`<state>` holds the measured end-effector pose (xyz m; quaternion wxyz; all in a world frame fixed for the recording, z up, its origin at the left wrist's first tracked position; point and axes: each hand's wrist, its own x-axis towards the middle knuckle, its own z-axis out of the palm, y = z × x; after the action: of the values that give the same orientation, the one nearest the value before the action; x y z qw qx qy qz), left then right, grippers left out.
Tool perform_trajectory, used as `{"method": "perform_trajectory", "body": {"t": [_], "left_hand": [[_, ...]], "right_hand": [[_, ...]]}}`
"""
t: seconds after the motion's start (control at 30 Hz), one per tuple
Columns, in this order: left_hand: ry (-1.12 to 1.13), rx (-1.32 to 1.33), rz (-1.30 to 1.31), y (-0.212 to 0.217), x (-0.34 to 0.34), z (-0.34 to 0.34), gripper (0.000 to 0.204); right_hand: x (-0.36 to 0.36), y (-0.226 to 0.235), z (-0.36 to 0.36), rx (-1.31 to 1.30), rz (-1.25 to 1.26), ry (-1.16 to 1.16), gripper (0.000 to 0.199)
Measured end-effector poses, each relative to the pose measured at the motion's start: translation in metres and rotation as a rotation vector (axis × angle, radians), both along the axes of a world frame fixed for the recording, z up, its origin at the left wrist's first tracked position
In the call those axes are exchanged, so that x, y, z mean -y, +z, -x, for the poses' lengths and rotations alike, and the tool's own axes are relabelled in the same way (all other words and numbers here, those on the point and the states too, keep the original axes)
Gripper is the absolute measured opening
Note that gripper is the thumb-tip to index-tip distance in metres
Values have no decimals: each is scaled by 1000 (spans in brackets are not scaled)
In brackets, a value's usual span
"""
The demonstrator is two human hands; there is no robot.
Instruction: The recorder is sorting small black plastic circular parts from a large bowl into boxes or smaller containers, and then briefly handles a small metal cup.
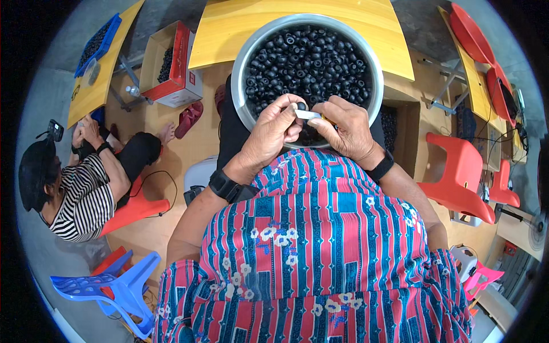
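Between the thumb and fingers of my left hand (271, 127) is a small round black part (301, 106). My right hand (346, 127) grips a small knife (309, 115), its short pale blade lying against that part. A bit of yellow handle shows by my right fingers. Both hands are close together over the near side of a wide metal basin (243, 106). The basin is filled with many similar black parts (311, 63), several showing a hole in one end. My right palm hides most of the knife handle.
A yellow table (223, 34) stands beyond the basin. To the left are an open carton (186, 74), a dark red slipper (189, 119) and a seated person (86, 188) in a striped top. A blue chair (117, 286) is behind left; a red stool (457, 174) stands right.
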<state>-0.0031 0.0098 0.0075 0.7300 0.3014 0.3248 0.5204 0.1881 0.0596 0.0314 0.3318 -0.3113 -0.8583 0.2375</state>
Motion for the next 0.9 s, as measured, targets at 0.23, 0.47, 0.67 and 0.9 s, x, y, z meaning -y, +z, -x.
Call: {"method": "perform_trajectory", "body": {"t": [0.23, 0.47, 0.67, 0.9], "left_hand": [[-22, -10, -13, -1, 1, 1, 27], [-29, -14, -26, -2, 0, 1, 28], [-31, 7, -30, -3, 1, 2, 27], [-31, 7, -26, -3, 1, 2, 27]], "right_hand": [[0, -1, 1, -3, 12, -20, 22], [1, -1, 0, 17, 25, -28, 23], [0, -2, 0, -11, 19, -28, 22], [0, -1, 1, -6, 24, -33, 21]]}}
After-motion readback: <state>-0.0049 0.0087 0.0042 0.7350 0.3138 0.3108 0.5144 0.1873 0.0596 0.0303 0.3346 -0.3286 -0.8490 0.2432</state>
